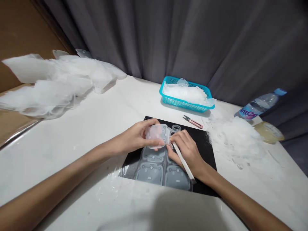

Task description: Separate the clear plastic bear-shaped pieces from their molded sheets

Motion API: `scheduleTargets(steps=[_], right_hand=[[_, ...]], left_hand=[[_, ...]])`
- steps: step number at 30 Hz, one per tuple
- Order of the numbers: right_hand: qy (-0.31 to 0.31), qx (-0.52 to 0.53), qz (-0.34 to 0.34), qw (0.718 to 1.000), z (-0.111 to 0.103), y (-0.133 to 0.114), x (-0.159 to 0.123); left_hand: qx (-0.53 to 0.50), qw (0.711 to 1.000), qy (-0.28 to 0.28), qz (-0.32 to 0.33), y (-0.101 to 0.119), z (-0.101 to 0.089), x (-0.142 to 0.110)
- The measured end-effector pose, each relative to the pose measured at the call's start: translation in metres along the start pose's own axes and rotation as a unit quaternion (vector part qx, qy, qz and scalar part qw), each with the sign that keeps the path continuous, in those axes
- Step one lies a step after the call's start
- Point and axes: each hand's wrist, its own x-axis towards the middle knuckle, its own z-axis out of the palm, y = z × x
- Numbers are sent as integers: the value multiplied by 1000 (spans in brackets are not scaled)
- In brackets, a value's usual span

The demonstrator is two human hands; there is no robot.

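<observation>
My left hand is closed round a small clear plastic case piece, lifting it at the top of a translucent moulded sheet of several such pieces. The sheet lies on a black mat. My right hand grips a thin white knife-like tool, its tip pressed at the edge of the held piece. Both hands meet over the mat's upper middle.
A turquoise basket of clear pieces stands behind the mat, with small pink snips in front of it. Clear scraps, a water bottle and a tape roll lie right. A big pile of clear sheets sits far left.
</observation>
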Motion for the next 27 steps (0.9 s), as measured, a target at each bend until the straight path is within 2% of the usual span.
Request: scheduleTargets(steps=[4, 7, 12, 16, 18, 21, 25, 27], right_hand=[[6, 23, -23, 999, -1, 0, -1], [40, 64, 26, 997, -3, 0, -2], [119, 71, 138, 981, -3, 0, -2], [118, 35, 157, 980, -4, 4, -1], [98, -3, 138, 986, -6, 6, -3], [35, -26, 103, 994, -14, -2, -10], [-111, -3, -8, 994, -23, -39, -26], [-125, -33, -61, 990, -26, -60, -34]], left_hand=[[28, 1000, 11, 1, 0, -2, 1], [46, 998, 43, 15, 2, -3, 2], [115, 978, 168, 38, -12, -10, 6], [122, 966, 229, 15, -33, -19, 11], [147, 959, 242, 13, -38, -22, 13], [214, 940, 262, 50, -40, -24, 14], [328, 890, 303, 89, -38, -24, 13], [362, 879, 285, 121, -34, -21, 11]])
